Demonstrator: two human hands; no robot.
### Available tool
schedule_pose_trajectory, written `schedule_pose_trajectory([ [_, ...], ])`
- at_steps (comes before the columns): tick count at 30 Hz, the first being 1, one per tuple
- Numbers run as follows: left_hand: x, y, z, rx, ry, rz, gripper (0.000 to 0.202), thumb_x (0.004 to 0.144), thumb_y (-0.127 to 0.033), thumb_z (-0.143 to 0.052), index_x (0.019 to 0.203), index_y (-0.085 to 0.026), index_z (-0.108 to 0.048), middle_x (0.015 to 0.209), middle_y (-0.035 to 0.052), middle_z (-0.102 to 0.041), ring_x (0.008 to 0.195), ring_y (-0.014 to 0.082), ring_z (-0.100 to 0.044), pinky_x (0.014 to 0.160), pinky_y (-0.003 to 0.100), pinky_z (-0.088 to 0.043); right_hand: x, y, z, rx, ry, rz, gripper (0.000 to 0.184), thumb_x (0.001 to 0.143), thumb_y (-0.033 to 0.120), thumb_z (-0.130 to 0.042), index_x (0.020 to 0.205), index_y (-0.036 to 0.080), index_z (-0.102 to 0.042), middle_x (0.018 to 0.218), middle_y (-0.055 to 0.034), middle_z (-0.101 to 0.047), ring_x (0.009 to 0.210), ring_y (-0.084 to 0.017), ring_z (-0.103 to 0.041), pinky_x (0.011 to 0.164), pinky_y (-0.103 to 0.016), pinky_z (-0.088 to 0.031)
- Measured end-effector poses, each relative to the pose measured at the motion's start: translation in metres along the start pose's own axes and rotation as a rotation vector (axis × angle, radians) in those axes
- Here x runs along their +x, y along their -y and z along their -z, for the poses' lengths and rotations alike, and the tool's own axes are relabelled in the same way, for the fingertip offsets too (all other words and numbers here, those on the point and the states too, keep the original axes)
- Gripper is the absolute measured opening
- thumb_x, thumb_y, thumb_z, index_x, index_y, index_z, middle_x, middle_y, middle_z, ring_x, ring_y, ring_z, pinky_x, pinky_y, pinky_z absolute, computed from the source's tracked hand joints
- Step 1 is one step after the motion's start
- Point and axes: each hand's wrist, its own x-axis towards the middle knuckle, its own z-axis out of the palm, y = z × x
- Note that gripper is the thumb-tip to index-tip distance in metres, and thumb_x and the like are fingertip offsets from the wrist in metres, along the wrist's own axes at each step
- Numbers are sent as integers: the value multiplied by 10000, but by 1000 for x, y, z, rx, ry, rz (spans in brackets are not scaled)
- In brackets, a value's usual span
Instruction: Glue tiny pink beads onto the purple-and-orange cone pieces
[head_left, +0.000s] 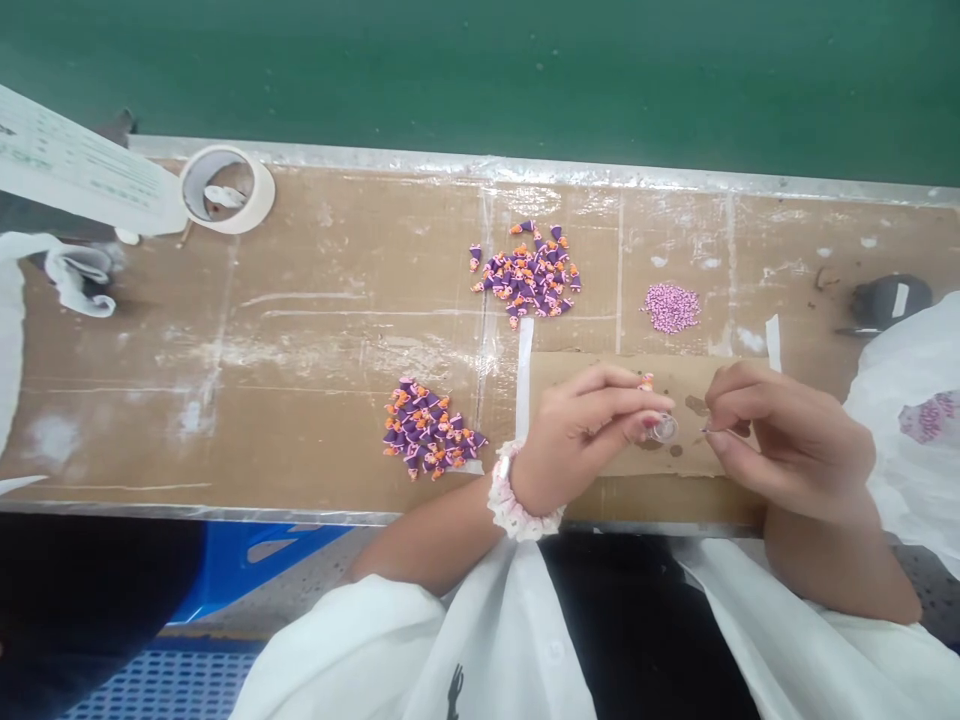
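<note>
Single head-worn view, facing forward and down from above the chest, close over the left hand (581, 440), right hand (787, 445) and workbench (300, 340).

A smooth, dark green painted surface (480, 80) fills the far side of the view, though it cannot be told whether it is a panel or a floor. In front of it runs a long workbench (300, 330) topped with brown cardboard, scuffed with white marks and crossed by strips of clear tape. A bright metal edging strip (525, 165) lines its far edge. Below the near edge, a blue plastic stool (240, 570) stands on a speckled grey terrazzo floor (322, 590), with a blue perforated floor mat (165, 685) at the lower left. The light is soft and even, casting only faint shadows.
</note>
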Motion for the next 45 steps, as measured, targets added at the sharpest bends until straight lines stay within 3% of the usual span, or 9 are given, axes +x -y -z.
schedule_pose_trajectory([
  [3,0,4,0,-179,-44,128,189,894,-171,-623,1037,-211,-740,933,13,-671,647,32,-641,664,159,-556,-1,-8,6,-272,171,5,126,881,108,-559,820,210,-518,720,1,-535,583,-112,-483,505,-244,-406],
  [7,2,9,-3,-375,-105,322,427,822,-221,-722,1240,-247,-642,866,-3,-699,834,97,-687,753,194,-558,-4,-16,3,-485,349,55,149,937,186,-510,790,202,-495,688,4,-530,530,-111,-462,456,-248,-333],
  [9,4,9,-4,-453,-110,424,423,778,-254,-768,1185,-214,-659,850,8,-715,863,121,-694,771,216,-560,-5,-17,1,-492,385,55,167,949,198,-492,782,199,-491,683,5,-528,526,-113,-479,456,-251,-320],
  [14,10,9,-4,-624,-111,562,243,693,-280,-837,849,-155,-697,830,17,-712,735,94,-655,707,218,-555,-5,-15,2,-521,420,25,200,961,206,-462,763,193,-489,684,-3,-542,518,-111,-483,457,-256,-305],
  [22,10,9,-4,-688,-114,613,248,738,-321,-803,816,-145,-646,735,-19,-642,645,78,-629,691,248,-542,-3,-15,2,-549,422,40,191,942,201,-489,752,190,-494,672,-5,-533,505,-115,-460,443,-262,-298],
  [27,11,7,-6,-696,-37,639,321,750,-383,-787,804,-149,-575,715,-31,-595,620,70,-594,643,239,-519,-3,-10,4,-339,324,1,124,888,103,-530,805,193,-509,704,3,-530,548,-102,-470,508,-234,-382],
  [31,8,8,-10,-774,-18,703,317,807,-391,-731,828,-172,-503,630,-67,-494,548,43,-472,531,185,-412,-2,-5,-6,-121,120,-31,183,828,27,-560,850,202,-513,746,1,-539,619,-102,-515,549,-225,-416],
  [35,5,7,-14,-932,35,757,260,840,-328,-693,868,-183,-479,626,-73,-440,543,40,-402,496,165,-311,-1,-2,-18,-44,-75,-6,244,779,-9,-581,856,212,-514,746,7,-520,639,-108,-527,523,-234,-401],
  [45,0,3,-21,-1031,93,712,270,842,-345,-709,885,-181,-498,693,-58,-497,568,38,-437,547,189,-367,1,2,-27,-87,-125,-6,214,775,19,-569,826,217,-506,718,10,-525,577,-95,-516,461,-224,-398],
])
